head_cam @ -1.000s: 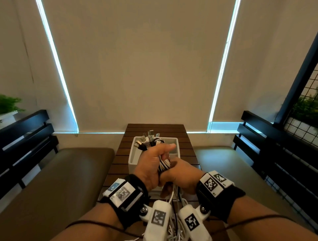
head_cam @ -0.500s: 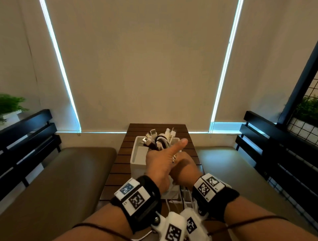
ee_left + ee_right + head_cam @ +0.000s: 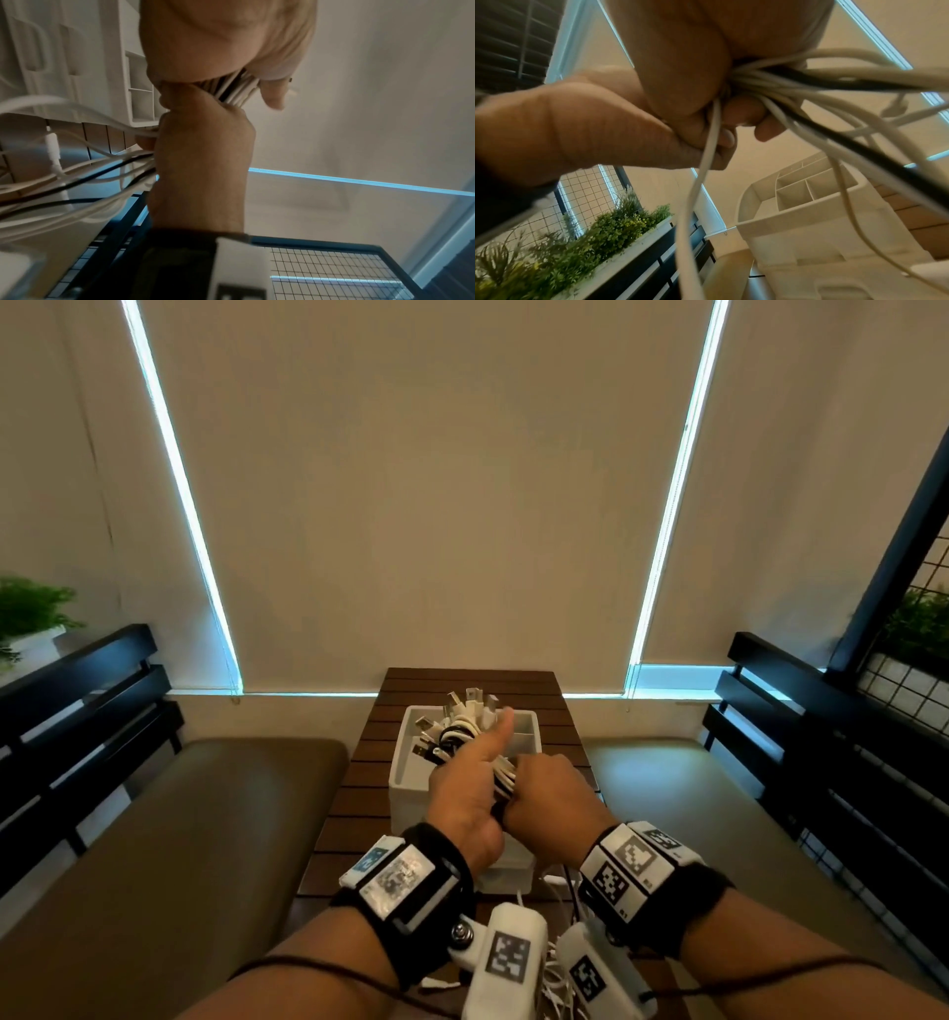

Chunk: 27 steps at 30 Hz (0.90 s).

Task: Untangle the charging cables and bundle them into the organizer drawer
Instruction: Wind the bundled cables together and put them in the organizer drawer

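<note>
A bundle of white and black charging cables [image 3: 464,729] is held above the white organizer drawer [image 3: 405,773] on the wooden table. My left hand [image 3: 470,783] grips the bundle with its thumb stretched forward; several plug ends fan out past it. My right hand [image 3: 544,796] grips the same cables [image 3: 506,775] just behind, fist to fist with the left. In the left wrist view the cables [image 3: 239,91] pass between both fists, and loose tails [image 3: 77,178] trail down. In the right wrist view the cables [image 3: 770,81] leave my fist, above the drawer's compartments [image 3: 795,190].
The slatted table [image 3: 467,680] runs forward between two padded benches [image 3: 169,839]. Black slatted backrests [image 3: 801,737] stand on both sides. A wire grid with plants [image 3: 577,233] is at the right. Loose cable tails [image 3: 552,973] lie near my wrists.
Both hands have moved forward and up over the drawer with the bundle. The left thumb has straightened out, and the right fist has closed up against the left.
</note>
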Each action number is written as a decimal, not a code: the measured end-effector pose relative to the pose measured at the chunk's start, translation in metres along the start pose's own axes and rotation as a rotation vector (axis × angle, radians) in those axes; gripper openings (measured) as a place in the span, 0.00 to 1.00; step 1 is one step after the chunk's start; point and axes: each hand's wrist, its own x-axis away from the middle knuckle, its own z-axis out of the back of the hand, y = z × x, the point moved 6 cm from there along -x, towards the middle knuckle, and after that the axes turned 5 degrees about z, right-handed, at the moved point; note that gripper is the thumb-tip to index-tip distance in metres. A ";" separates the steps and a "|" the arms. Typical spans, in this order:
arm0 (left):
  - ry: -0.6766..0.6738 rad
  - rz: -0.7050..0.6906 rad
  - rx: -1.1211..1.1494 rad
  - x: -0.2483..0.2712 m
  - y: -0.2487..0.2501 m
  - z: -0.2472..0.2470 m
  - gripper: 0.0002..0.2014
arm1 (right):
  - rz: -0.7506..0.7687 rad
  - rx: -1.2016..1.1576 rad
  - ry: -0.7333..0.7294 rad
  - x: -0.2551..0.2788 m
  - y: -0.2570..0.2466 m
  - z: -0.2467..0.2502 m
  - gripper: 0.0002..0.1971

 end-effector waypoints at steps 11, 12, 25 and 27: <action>-0.192 -0.008 -0.063 0.004 0.015 -0.004 0.13 | -0.024 -0.639 -0.259 0.011 -0.003 0.005 0.15; -0.230 -0.002 -0.111 0.004 0.016 -0.005 0.13 | -0.041 -0.707 -0.313 0.013 -0.003 0.003 0.13; -0.459 -0.019 -0.402 0.007 0.019 -0.002 0.48 | -0.053 -1.018 -0.345 0.020 -0.009 -0.005 0.15; -0.452 -0.021 -0.417 0.008 0.022 -0.002 0.36 | -0.081 -1.046 -0.293 0.020 -0.007 -0.007 0.14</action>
